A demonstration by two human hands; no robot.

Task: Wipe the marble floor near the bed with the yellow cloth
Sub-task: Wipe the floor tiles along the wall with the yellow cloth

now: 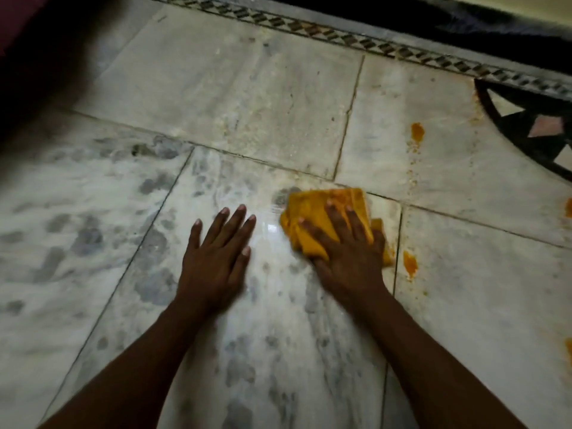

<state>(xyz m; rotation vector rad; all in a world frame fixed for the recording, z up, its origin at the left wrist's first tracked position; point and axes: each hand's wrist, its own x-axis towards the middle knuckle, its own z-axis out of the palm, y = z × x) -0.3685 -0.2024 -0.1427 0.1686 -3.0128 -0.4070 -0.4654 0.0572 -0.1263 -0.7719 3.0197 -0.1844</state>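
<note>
Right hand [346,243] flat, fingers spread, pressing yellow cloth [312,218] onto marble floor [216,97]; left hand [216,258] flat, released, just beside it.

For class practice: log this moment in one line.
left hand flat on marble floor | right hand pressing yellow cloth

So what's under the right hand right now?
The folded yellow cloth, pressed flat on the marble floor by the right hand. Any stain beneath the cloth is covered, so it cannot be seen.
</note>
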